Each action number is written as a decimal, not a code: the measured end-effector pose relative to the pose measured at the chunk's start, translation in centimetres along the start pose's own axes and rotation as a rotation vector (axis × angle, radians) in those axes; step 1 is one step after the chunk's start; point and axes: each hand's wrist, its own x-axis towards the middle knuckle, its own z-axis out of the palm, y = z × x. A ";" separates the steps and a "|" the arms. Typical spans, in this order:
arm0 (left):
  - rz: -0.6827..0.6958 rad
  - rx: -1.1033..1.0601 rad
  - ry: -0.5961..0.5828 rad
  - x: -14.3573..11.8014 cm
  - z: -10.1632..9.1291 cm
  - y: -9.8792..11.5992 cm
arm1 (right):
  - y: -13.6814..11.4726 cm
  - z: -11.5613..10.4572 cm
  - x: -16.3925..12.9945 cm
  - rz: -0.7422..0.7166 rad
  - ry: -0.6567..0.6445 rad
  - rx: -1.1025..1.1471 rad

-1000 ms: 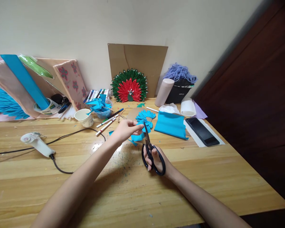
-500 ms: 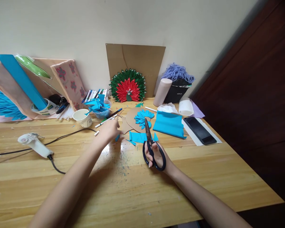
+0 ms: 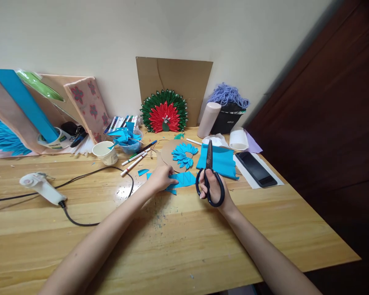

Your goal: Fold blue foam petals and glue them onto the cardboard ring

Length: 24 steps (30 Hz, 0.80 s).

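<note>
The blue strip (image 3: 186,179), marked with zigzag lines, lies on the table (image 3: 184,250), well in from the right edge. The left hand (image 3: 163,177) is over its left part, thumb on top and fingers curled close together; I cannot tell whether they pinch the strip or only press on it. Just right of it, the right hand (image 3: 213,184) has its fingers closed through the handles of the scissors (image 3: 209,157), whose blades are together and point toward the far edge.

A small blue scrap (image 3: 143,172) lies left of the strip. Beyond the strip is a cardboard disc (image 3: 167,154) bearing blue petals (image 3: 181,152) in an open ring. A blue sheet (image 3: 218,162) lies right of the disc, and a phone (image 3: 256,169) rests on white paper near the right edge.

Toward the far edge, a red and green fan (image 3: 164,112) stands before a cardboard panel (image 3: 175,76). Left of the disc are markers (image 3: 135,164) and a paper cup (image 3: 105,153); farther left lies a glue gun (image 3: 44,188).
</note>
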 end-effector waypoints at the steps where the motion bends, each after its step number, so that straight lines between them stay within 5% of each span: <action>1: 0.021 0.001 -0.012 -0.1 -0.4 0.2 | -0.2 0.0 0.1 -0.032 0.048 -0.045; 6: 0.275 -0.026 -0.064 -1.6 -3.1 2.0 | -1.1 -0.5 0.6 -0.200 0.161 -0.213; 11: 0.442 0.043 -0.188 -3.6 -4.4 3.9 | -2.0 -1.0 0.0 -0.195 -0.055 -0.374; 15: 0.457 -0.027 -0.052 -3.6 -4.6 4.2 | -1.6 -1.0 -0.3 -0.191 -0.133 -0.466; 20: 0.247 -0.448 0.195 -2.9 -3.6 4.2 | -1.1 -0.6 0.2 -0.107 0.008 -0.287; 24: 0.179 -0.536 -0.131 -3.2 -2.0 4.9 | -1.2 -0.4 0.7 -0.080 0.136 0.043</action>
